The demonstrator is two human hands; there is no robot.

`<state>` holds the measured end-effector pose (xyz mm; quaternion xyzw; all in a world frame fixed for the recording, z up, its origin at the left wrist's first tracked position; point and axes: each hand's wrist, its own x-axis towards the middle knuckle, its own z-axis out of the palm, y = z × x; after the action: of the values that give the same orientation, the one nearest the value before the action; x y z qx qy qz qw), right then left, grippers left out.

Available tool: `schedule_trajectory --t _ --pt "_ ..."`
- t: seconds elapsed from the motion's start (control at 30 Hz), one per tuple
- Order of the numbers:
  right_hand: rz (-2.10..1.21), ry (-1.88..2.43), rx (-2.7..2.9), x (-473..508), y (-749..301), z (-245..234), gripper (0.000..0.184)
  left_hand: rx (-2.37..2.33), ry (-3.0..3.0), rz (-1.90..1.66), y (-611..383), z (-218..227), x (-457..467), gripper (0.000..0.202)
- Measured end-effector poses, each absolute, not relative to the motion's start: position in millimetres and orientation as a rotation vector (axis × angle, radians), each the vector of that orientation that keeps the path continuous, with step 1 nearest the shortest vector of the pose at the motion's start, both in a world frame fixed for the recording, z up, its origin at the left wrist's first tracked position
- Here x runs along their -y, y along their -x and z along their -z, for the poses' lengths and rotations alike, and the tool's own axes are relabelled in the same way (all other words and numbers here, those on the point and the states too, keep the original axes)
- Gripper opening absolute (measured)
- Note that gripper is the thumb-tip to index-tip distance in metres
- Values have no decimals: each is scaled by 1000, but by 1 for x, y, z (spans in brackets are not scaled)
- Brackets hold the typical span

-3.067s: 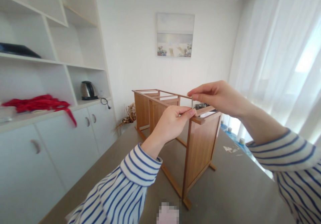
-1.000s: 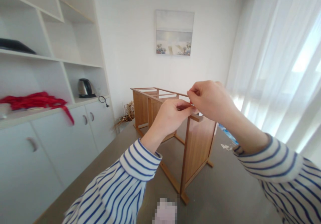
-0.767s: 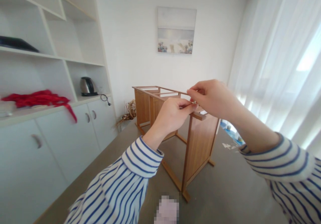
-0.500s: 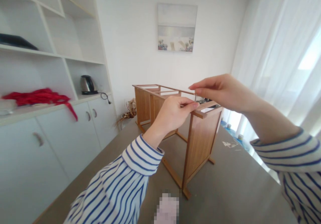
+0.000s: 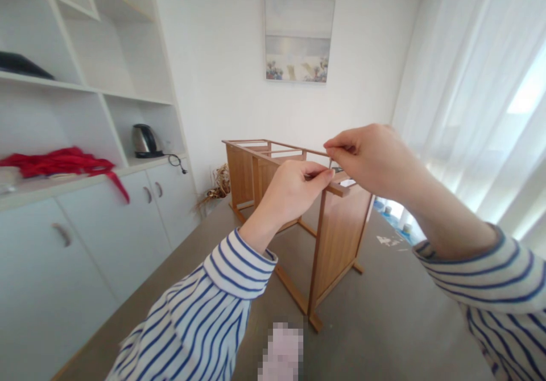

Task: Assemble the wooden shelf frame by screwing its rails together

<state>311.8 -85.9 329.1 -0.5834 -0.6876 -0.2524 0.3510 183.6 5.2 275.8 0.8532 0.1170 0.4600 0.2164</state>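
Observation:
A wooden shelf frame (image 5: 336, 250) with slatted side panels stands on the table, its top rails running away from me. My left hand (image 5: 298, 190) is closed in a pinch at the near top corner, thumb and forefinger around the lower end of a thin metal rod (image 5: 330, 164) like a hex key. Just above it, my right hand (image 5: 367, 156) pinches the rod's upper end between thumb and fingertips. The rod stands nearly upright over the top rail (image 5: 339, 189). My fingers hide where its lower end meets the wood.
The grey-brown table (image 5: 384, 313) spreads around the frame, with white scraps (image 5: 389, 240) at the right. Blue-tinted bottles (image 5: 405, 230) stand by the curtain (image 5: 460, 85). A white cabinet (image 5: 128, 216) on the left bears a kettle (image 5: 145, 141) and red cloth (image 5: 63, 162). Dried plants (image 5: 217, 185) stand behind.
My right fingers have drawn closer together around the rod, and the right hand sits slightly further left and lower against the frame. My left hand keeps its place at the corner. The view shifted slightly.

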Motion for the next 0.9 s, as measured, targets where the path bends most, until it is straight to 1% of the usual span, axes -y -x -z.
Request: schedule_trajectory --t 0.17,0.27,0.33,0.4,0.5,0.57,0.67,0.9 --pt "877 1671 1790 87 -294 -328 25 -338 -2214 -1320 -186 -274 -5 23" --pt "888 1675 1787 88 -291 -329 27 -361 -2188 -1339 -187 -273 -6 23" --pt "759 1648 1789 90 -293 -330 27 -355 -2220 -1312 -185 -273 -7 26" --pt "546 1574 1815 94 -300 -332 26 -353 -2257 -1303 -183 -272 -9 29" --pt "246 1410 1840 98 -311 -335 30 -362 -2302 -1300 -179 -271 -11 32" --pt "122 1339 1852 98 -317 -337 29 -350 -2308 -1287 -178 -270 -11 32" --pt "43 1319 1871 94 -321 -336 23 -356 -2312 -1265 -177 -270 -11 32" --pt "78 1334 1792 82 -313 -329 15 -330 -2324 -1186 -175 -271 -12 31"
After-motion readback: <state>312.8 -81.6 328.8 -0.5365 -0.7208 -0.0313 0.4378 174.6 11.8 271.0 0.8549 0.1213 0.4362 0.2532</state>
